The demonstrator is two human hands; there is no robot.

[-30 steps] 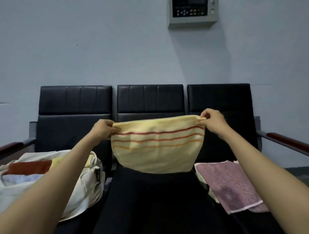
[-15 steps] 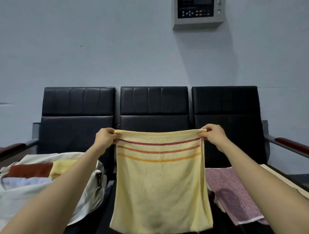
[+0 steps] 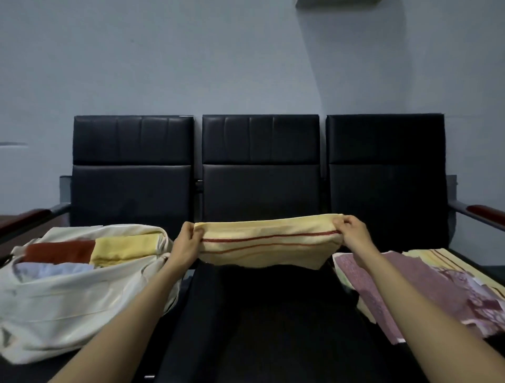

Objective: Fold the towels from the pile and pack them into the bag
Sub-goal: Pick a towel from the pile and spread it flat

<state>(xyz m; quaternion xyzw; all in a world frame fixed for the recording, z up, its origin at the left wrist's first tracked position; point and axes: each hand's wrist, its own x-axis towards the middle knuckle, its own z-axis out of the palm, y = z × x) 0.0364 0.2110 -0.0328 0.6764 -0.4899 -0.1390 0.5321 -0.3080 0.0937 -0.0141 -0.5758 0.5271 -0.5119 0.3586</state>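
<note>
A yellow towel with red stripes (image 3: 266,244) is stretched flat and low over the middle seat. My left hand (image 3: 187,239) pinches its left edge, and my right hand (image 3: 354,229) pinches its right edge. On the left seat lies a white cloth bag (image 3: 79,295), open, with a folded red towel (image 3: 58,251), a folded yellow towel (image 3: 124,247) and a pale blue towel (image 3: 52,269) inside. The pile on the right seat shows a purple towel (image 3: 404,289) on top and a yellow striped towel (image 3: 448,258) beneath it.
Three joined black seats (image 3: 259,314) stand against a grey wall. Brown armrests stick out at the far left (image 3: 21,222) and far right (image 3: 486,213). A wall panel's lower edge (image 3: 337,2) shows at the top.
The yellow towel hung at full length from both hands half a second ago. Now both hands have come down and the towel lies nearly flat, gathered short, just above the middle seat.
</note>
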